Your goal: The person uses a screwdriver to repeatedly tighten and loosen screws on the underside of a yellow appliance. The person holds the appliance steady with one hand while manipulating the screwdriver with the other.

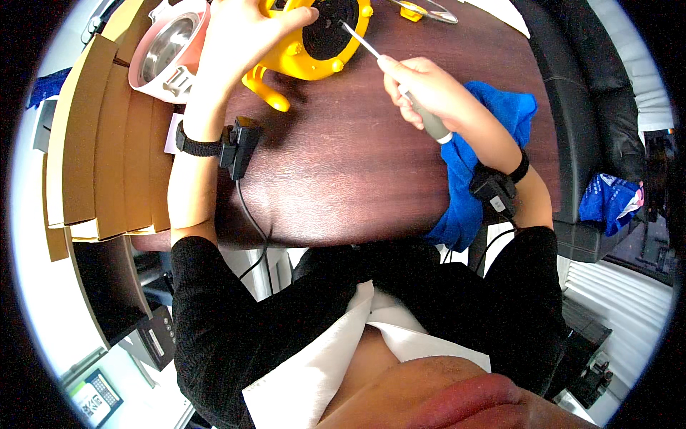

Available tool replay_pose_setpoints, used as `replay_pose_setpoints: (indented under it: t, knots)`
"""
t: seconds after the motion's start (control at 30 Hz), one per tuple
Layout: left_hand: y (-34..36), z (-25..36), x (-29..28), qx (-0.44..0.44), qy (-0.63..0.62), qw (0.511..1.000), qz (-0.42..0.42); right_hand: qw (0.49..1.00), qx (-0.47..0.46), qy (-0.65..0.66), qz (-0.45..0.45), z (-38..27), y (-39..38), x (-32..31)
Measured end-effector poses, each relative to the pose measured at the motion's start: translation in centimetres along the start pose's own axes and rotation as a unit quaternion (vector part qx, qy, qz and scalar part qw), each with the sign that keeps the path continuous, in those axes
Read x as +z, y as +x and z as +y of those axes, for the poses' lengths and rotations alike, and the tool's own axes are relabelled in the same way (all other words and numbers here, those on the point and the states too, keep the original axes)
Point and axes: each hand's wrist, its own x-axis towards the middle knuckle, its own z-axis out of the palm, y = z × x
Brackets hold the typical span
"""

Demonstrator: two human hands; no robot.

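Note:
A yellow appliance point(304, 66) with a round black face point(331, 36) and a stubby yellow leg sticking out lies tipped at the far edge of view. My left hand point(246, 32) grips its left side, thumb across the yellow rim; part of that hand and the appliance's top are cut off. In my right hand point(432, 89) is a screwdriver point(434, 127) with a grey handle, its thin metal shaft pointing up and left. The tip meets or hovers just over the black face; I cannot tell which.
The dark wooden table point(336, 164) spreads below my hands. A pink pot point(146, 68) with a metal inside stands left, beside cardboard boxes point(111, 143). A blue cloth point(464, 193) lies under my right forearm. A glass lid point(437, 11) rests at the far side. Cables hang from both wrist devices.

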Motion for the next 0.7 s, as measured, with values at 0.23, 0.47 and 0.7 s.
replay_pose_setpoints:
  t: [0.23,0.47,0.7]
  knots:
    - [0.2,-0.2,-0.1,0.004,0.023,1.0,-0.011,0.986,0.053,0.139,-0.073,0.1,0.7,0.8]
    - [0.2,-0.2,0.2,0.018,0.024,1.0,-0.001,0.987,0.08,0.123,-0.061,-0.3,1.1,0.9]
    - [0.2,0.0,0.1,0.021,0.023,1.0,-0.002,0.987,0.076,0.123,-0.066,-0.2,1.0,0.7]
